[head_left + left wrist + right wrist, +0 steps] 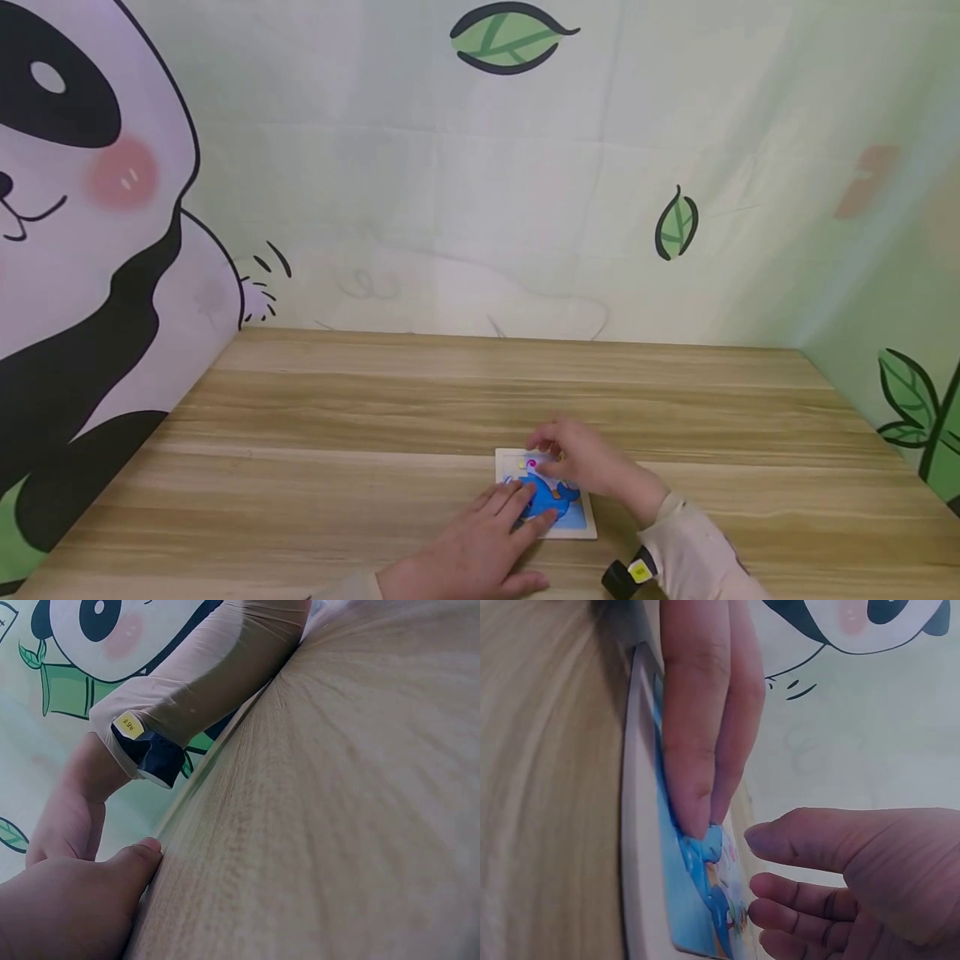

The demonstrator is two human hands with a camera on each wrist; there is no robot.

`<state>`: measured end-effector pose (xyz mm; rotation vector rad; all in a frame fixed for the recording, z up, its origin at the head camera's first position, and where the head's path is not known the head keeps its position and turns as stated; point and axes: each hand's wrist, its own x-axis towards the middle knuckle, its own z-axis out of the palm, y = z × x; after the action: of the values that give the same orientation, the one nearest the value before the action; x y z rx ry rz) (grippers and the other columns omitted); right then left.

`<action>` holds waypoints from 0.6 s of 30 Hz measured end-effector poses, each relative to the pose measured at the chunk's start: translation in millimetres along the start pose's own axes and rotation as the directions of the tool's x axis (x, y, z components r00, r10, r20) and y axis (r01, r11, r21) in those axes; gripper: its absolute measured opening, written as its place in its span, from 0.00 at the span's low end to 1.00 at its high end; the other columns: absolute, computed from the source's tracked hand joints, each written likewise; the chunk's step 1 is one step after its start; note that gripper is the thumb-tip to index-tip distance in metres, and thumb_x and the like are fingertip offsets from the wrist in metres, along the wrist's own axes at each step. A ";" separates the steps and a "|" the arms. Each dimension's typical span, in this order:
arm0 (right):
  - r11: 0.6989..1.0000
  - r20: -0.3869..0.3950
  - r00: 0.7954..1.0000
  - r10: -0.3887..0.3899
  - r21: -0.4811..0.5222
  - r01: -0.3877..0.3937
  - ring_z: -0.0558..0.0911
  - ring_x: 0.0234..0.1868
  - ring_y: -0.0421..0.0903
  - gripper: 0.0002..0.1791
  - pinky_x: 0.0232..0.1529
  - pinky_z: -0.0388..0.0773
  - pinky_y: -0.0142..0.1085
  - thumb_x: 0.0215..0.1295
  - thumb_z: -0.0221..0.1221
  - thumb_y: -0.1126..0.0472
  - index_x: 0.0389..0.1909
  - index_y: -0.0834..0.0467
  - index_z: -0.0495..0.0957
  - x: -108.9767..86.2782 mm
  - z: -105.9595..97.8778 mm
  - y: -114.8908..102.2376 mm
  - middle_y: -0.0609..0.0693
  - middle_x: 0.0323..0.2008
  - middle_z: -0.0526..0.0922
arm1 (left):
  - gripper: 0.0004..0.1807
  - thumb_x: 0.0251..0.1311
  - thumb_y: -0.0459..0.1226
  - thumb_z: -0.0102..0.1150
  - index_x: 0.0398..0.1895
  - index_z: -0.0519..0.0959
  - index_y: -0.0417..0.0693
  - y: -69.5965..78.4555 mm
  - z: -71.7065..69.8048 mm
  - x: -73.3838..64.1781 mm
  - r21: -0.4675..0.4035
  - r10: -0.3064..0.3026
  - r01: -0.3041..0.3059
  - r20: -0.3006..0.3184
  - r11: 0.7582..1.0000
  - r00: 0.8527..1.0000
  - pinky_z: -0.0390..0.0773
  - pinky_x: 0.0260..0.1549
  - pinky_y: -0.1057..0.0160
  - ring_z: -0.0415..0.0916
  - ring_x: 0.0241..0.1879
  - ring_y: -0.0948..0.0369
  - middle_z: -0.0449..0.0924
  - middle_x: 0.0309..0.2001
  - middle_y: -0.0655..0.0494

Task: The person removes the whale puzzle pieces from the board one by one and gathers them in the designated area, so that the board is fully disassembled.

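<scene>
A small square picture puzzle [501,475] with a white border lies on the wooden table, showing a blue whale [546,495] on a light blue ground. My left hand [480,533] rests on its lower left part, fingers stretched out and fingertips on the whale. From the right, my right hand [588,460] reaches over the puzzle's upper right corner. In the right wrist view its thumb and loosely bent fingers stand apart with nothing seen between them, close beside the blue pieces [714,846]. The left hand's fingers hide part of the whale.
The wooden table [300,467] stretches out around the puzzle. Behind it hangs a pale backdrop [450,200] with leaves and a large panda [202,275] on the left. A black wrist strap [621,577] with a yellow label sits at the right sleeve.
</scene>
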<state>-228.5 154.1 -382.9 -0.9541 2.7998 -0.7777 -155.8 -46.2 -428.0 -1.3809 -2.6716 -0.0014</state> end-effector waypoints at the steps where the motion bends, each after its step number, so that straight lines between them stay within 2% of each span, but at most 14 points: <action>1: 1.000 0.001 1.000 0.000 0.003 0.000 0.76 0.39 0.43 0.12 0.42 0.77 0.33 0.59 0.65 0.64 0.44 0.59 0.81 0.1 0.8 0.3 0.49 0.37 0.79 | 0.36 0.69 0.64 0.28 0.72 0.61 0.56 0.0 0.2 0.1 -0.002 0.000 0.000 0.000 1.000 1.000 0.69 0.63 0.51 0.61 0.70 0.49 0.61 0.71 0.44; 8: 1.000 -0.001 1.000 0.026 0.002 -0.026 0.75 0.37 0.42 0.10 0.41 0.75 0.32 0.58 0.66 0.63 0.41 0.58 0.81 0.5 3.3 0.8 0.48 0.35 0.78 | 0.36 0.69 0.63 0.30 0.71 0.62 0.55 0.5 1.1 -0.1 0.013 0.005 -0.005 -0.021 1.000 1.000 0.69 0.63 0.51 0.62 0.69 0.50 0.62 0.70 0.43; 18: 0.998 -0.024 0.998 0.052 -0.033 -0.053 0.73 0.37 0.42 0.09 0.41 0.75 0.32 0.56 0.66 0.65 0.39 0.58 0.81 0.0 6.8 -1.9 0.48 0.34 0.76 | 0.36 0.69 0.63 0.30 0.72 0.62 0.54 0.7 0.2 -0.5 0.005 0.008 -0.008 -0.015 1.000 1.000 0.69 0.63 0.51 0.62 0.70 0.49 0.62 0.70 0.43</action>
<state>-225.9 149.7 -387.9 -0.8783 2.8539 -0.7414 -155.0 -46.2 -428.3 -1.3843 -2.6526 -0.0048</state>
